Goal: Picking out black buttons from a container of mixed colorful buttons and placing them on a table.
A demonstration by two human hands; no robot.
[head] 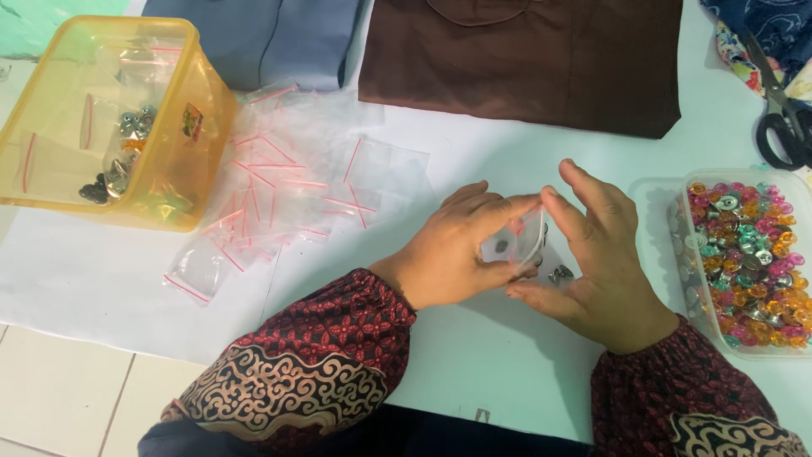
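Sleeves (321,355): nearest the lens; dark red patterned cloth with cream scrollwork at the cuffs; one on each forearm.
Left hand (452,250): curled round a small clear bag (518,239); thumb and fingertips pinching its upper edge.
Right hand (605,254): pinching the same bag from the other side; fingers bent, thumb low beneath it.
Bag: held between both hands just above the white table (101,279); red strip along the top; one small dark piece visible inside.
Metal bits (560,272): a few loose silver pieces on the table, just under the bag, beside the right thumb.
Clear tray (655,220): right of the right hand; filled with pink, orange, green and silver snaps (748,262).
Bag pile (279,190): empty clear bags with red strips, spread left of the hands.
Yellow tub (199,148): far left; a few filled bags inside.
Cloth: brown piece (524,59) at the top centre; grey-blue piece (262,38) beside it.
Scissors (782,110): black-handled; top right, on printed fabric.
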